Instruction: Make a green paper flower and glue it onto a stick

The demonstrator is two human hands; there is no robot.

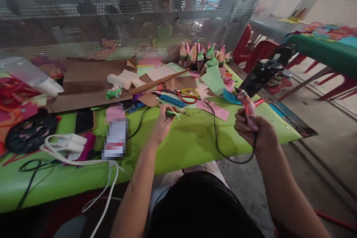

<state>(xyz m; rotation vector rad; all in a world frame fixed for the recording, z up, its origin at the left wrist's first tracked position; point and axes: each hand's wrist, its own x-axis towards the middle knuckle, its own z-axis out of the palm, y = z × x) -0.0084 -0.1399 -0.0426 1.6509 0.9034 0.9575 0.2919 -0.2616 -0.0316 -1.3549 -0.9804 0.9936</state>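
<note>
In my left hand, over the green tabletop, is a small bundle of thin green strands, pinched between closed fingers. My right hand, raised off the table's right edge, is wrapped round a pink glue gun, blurred and partly hidden by the fingers. A black cord hangs from below that fist and loops back up onto the table. Beyond my left hand lie a blue tube, red-handled scissors and a yellow-handled pair. A pink paper sheet lies between my hands.
Paper cones with pink and green tops stand at the back. Brown cardboard and paper scraps cover the far side. At left are phones, white cables and a black round item. A perforated metal screen rises behind.
</note>
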